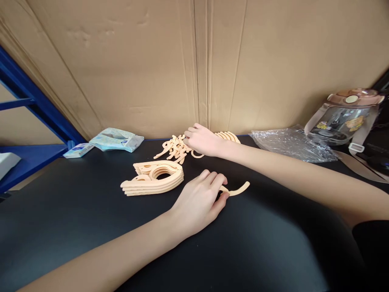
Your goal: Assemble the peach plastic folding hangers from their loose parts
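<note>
Curved pc (241, 190) of pale, wood-coloured stuff is in my left hand (199, 198), pinched b/w thumb & fingers; its free end sticks out to the R and bends up a bit. Mid part is partly hidden by my fingers, & can't tell if it touches the tabletop (258, 251), which is black. Just L of that hand & a bit farther back: a neat stack (152, 187) of same-coloured flat pcs, lying one on another, w/ a round opening thru the middle. Behind, near the back edge, my right hand (203, 141) is at the R side of a loose pile (176, 148) of small pcs, all jumbled; fingers bent, palm down, but tips are hidden, so can't tell if it's gripping anything. Just past that wrist, a row of curved pcs (228, 136) lies side by side. Farther R: crinkled clear plastic (291, 142), then a see-thru bottle (343, 121) w/ brownish-pink lid & a strap, standing upright. Over on the L, well apart from the pile: lt-blue soft pack (117, 140) & next to it a smaller white/blue packet (78, 150). Far L is a blue metal frame (36, 103); at the back, upright cardboard (136, 61) w/ a vert. seam near the middle.
</note>
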Available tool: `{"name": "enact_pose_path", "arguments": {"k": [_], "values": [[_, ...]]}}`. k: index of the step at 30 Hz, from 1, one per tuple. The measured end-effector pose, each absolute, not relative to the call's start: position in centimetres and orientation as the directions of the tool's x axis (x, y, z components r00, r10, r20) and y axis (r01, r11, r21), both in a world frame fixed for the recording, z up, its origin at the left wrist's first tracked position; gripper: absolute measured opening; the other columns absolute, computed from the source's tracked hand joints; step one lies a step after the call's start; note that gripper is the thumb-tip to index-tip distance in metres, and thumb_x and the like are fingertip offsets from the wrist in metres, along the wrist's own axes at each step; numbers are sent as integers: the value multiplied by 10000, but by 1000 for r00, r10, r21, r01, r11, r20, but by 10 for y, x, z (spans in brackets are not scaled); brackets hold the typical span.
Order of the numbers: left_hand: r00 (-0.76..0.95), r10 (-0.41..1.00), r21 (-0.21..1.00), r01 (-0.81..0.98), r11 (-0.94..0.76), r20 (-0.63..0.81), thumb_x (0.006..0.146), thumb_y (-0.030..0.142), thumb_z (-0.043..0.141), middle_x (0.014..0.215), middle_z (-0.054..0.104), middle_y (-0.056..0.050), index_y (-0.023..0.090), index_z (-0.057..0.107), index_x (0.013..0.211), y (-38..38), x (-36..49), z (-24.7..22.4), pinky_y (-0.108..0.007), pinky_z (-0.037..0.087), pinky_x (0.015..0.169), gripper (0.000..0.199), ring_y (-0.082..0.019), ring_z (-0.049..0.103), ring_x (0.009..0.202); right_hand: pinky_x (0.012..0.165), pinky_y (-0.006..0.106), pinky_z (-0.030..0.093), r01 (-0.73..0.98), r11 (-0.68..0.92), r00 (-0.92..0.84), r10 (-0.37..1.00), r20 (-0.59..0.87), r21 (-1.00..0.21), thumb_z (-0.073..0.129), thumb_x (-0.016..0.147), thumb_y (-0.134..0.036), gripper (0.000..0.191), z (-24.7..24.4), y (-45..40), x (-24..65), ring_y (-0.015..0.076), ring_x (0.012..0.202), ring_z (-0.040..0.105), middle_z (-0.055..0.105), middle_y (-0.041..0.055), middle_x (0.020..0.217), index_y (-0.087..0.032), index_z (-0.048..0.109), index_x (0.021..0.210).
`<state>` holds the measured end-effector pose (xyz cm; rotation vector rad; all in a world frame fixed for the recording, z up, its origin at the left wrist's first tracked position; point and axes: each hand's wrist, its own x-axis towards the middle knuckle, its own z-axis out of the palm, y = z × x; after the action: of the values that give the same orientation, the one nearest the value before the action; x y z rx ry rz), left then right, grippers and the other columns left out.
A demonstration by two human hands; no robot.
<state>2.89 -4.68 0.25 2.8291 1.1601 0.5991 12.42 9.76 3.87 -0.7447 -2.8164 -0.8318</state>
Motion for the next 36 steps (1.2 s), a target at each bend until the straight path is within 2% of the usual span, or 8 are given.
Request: {"name": "enact_pose_path", "arguments": {"k": [6,12,16,22,26,30,33,36], "values": [[646,696,165,685,-710,313,934,197,504,992,590,-23,176,538,980,-47,29,2,-328,461,717,61,-200,533,887,807,356,295,472,743,-882,406,241,475,478,943,-219,232,36,93,127,254,949,539,653,135,1019,-75,648,1007],[631,702,180,688,-703,329,902,271,589,1023,598,-34,176,539,1035,-46,30,3,-356,484,771,171,-222,541,919,790,369,305,539,715,-842,453,293,445,445,886,-76,229,32,92,122,270,926,544,657,161,963,-59,667,939],[559,741,210,727,-654,373,855,319,653,1017,599,-59,172,517,1076,-46,30,4,-383,496,784,298,-248,550,931,799,377,308,608,683,-793,498,350,404,456,879,-99,227,45,83,135,282,975,535,643,174,997,-46,664,951],[522,698,176,725,-666,490,809,332,710,1273,502,-112,157,424,1266,-46,29,2,-425,419,1008,567,-284,436,1213,788,367,323,720,624,-691,601,402,304,495,893,-167,195,53,45,192,255,906,574,671,139,925,-79,668,869],[528,684,157,722,-674,503,800,345,723,1395,412,-124,151,373,1330,-45,29,1,-422,343,1092,664,-279,349,1312,813,339,350,750,627,-653,656,378,209,561,887,-205,152,41,14,223,211,872,608,697,63,862,-134,674,814],[530,721,195,729,-656,448,837,379,685,1372,457,-124,147,367,1342,-44,31,1,-426,373,1052,640,-275,384,1291,854,348,368,752,659,-623,709,331,2,609,879,-246,128,28,-9,238,202,892,616,698,26,855,-161,685,821],[549,738,222,722,-655,391,866,365,656,1221,571,-95,154,455,1263,-43,32,2,-412,421,954,493,-259,497,1155,847,354,379,741,670,-626,713,316,-45,616,880,-247,129,24,-19,242,196,881,618,694,24,846,-161,694,824],[572,741,229,715,-661,352,872,348,655,1067,633,-42,183,555,1098,-44,33,4,-390,421,868,297,-236,545,1026,821,353,387,721,689,-649,706,284,-68,634,874,-275,134,24,-24,244,192,851,614,685,15,810,-174,707,825]]}}
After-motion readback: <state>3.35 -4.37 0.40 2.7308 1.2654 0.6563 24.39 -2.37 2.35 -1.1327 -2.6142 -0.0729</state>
